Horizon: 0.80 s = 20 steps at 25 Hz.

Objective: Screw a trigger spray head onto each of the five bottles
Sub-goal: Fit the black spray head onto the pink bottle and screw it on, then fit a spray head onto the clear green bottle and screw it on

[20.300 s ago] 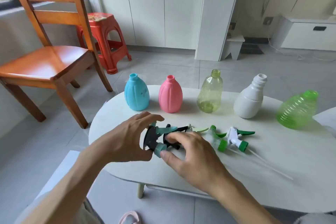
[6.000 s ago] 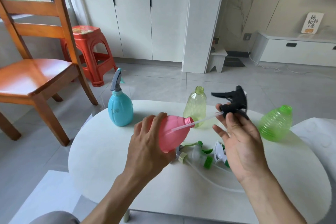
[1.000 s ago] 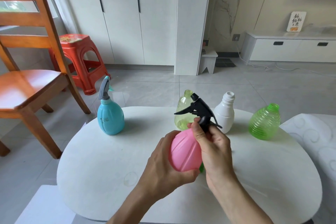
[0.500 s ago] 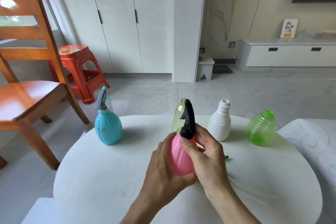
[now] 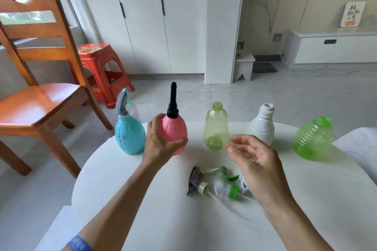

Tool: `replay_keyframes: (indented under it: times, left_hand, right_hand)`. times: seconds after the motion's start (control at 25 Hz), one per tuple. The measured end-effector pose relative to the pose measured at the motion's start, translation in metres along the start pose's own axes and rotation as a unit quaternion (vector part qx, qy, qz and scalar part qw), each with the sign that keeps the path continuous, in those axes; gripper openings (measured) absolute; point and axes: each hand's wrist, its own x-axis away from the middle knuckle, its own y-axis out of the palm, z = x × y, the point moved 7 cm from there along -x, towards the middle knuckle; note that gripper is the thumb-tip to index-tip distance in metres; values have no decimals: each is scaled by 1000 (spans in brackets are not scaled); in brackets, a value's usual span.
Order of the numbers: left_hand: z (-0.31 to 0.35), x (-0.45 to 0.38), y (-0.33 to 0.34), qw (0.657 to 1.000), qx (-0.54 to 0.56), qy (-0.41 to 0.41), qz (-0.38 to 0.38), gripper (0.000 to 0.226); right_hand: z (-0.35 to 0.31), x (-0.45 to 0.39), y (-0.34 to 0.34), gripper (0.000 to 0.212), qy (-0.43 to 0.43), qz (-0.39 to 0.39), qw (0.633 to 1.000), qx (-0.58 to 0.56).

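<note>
My left hand (image 5: 157,145) grips the pink bottle (image 5: 175,134), upright at the back of the white table (image 5: 155,216), with a black spray head (image 5: 173,102) on its neck. Left of it stands the blue bottle (image 5: 128,135) with a grey spray head (image 5: 122,102). The yellow-green bottle (image 5: 215,127), white bottle (image 5: 262,126) and green ribbed bottle (image 5: 313,138) stand uncapped to the right. My right hand (image 5: 255,161) hovers open over loose spray heads: a grey one (image 5: 195,180) and a clear one with a green collar (image 5: 228,186); another is mostly hidden beneath the hand.
A wooden chair (image 5: 40,96) stands left of the table, with a red plastic stool (image 5: 102,67) behind it. White cabinets (image 5: 155,26) and a pillar (image 5: 222,26) line the far wall. A white cushioned seat (image 5: 359,149) borders the table's right edge.
My left hand has carried the pink bottle back and left into the row beside the blue one. My right hand has let go of the black spray head and drawn right, now open.
</note>
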Motion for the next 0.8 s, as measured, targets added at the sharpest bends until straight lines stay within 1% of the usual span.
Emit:
replay_keyframes:
  times: [0.12, 0.24, 0.32, 0.36, 0.44, 0.52, 0.6, 0.72, 0.8]
  left_hand:
    - [-23, -17, 14, 1000, 21, -8, 0, 92]
    - [-43, -30, 17, 996, 64, -61, -15, 94]
    - [-52, -33, 17, 993, 80, -88, -21, 96]
    - [-53, -33, 18, 993, 76, -89, -26, 96]
    - [-55, -31, 18, 994, 63, -82, -31, 97]
    - [-56, -27, 18, 994, 59, -79, -38, 99]
    - [-54, -23, 18, 994, 50, -80, -51, 100]
    - [-49, -16, 18, 994, 34, -79, -68, 102]
    - [-45, -9, 17, 993, 18, -83, -84, 103]
  right_hand:
    - [5, -7, -14, 11, -3, 23, 999, 35]
    - [7, -9, -16, 11, 2, 17, 998, 68]
    - [6, -7, -6, 11, -11, -12, 991, 131]
    - [5, -3, 3, 10, -30, -27, 981, 188]
    - [6, 7, 27, 9, -87, -62, 942, 317]
    - [15, 20, 57, 16, -137, -116, 883, 434]
    - [34, 30, 80, 19, -138, -170, 827, 517]
    - [48, 42, 96, 17, -133, -196, 788, 568]
    - [51, 43, 96, 24, -150, -176, 784, 576]
